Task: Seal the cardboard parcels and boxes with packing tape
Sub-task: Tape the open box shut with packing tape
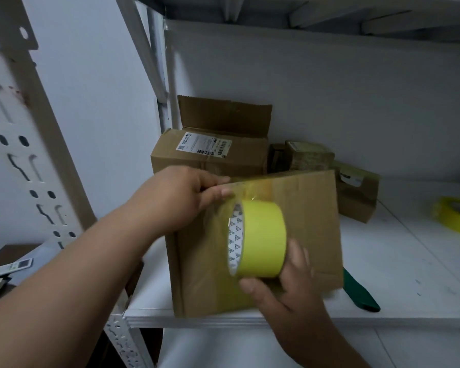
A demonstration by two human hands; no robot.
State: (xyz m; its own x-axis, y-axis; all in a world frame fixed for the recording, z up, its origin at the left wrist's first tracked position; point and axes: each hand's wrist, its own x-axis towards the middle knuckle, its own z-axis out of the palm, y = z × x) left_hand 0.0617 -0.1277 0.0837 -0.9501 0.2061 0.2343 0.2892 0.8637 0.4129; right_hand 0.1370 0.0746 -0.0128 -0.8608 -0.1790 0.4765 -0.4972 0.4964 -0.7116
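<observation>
A flat cardboard parcel is stood at the front edge of a white shelf, near its left corner, and is held between the two hands. The left hand is placed at the parcel's top left corner, fingers fairly straight, with the fingertips pressed on a strip of clear yellowish tape at the upper edge. A yellow tape roll is held against the parcel's face by the right hand — thumb curled below it, fingers wrapped behind. Behind the parcel, toward the back of the shelf, an open box with a shipping label is seen, with smaller packages to its right. A second yellow roll lies near the right edge, and a green object — partly hidden — rests just behind the parcel. A perforated metal upright stands at the left against a white wall.
</observation>
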